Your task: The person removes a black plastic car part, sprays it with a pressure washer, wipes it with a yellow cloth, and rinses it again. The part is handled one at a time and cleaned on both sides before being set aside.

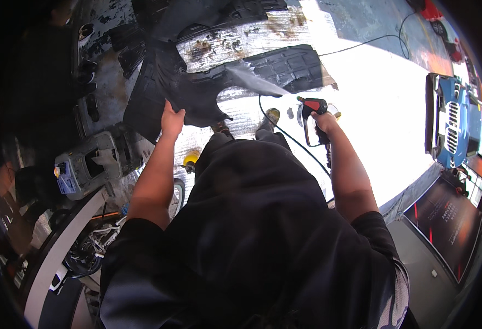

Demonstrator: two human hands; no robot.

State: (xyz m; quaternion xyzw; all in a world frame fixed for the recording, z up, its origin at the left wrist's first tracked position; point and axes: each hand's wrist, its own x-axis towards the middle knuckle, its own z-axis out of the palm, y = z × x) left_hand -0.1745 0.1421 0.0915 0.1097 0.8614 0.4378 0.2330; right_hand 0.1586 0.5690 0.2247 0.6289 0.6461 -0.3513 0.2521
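My left hand (172,118) grips the near left edge of a black moulded panel (191,101), which looks like a plastic car fender liner with a curved cut-out. In my right hand (324,122) is a black and red spray gun (314,104), its nozzle aimed left. A white fan of water spray (257,82) leaves the nozzle toward the panels. Behind the liner lies a long ribbed black panel (293,66) on the wet floor. A thin black hose (291,136) curves between my feet and the gun. The fingers on the trigger are partly hidden.
More black panels (213,16) lie at the far side. To the left stand a grey plastic case (101,159) and a yellow round container (191,159). A blue car (452,123) is at the right, with a dark banner (446,222) nearer. Strong sunlight whitens the floor.
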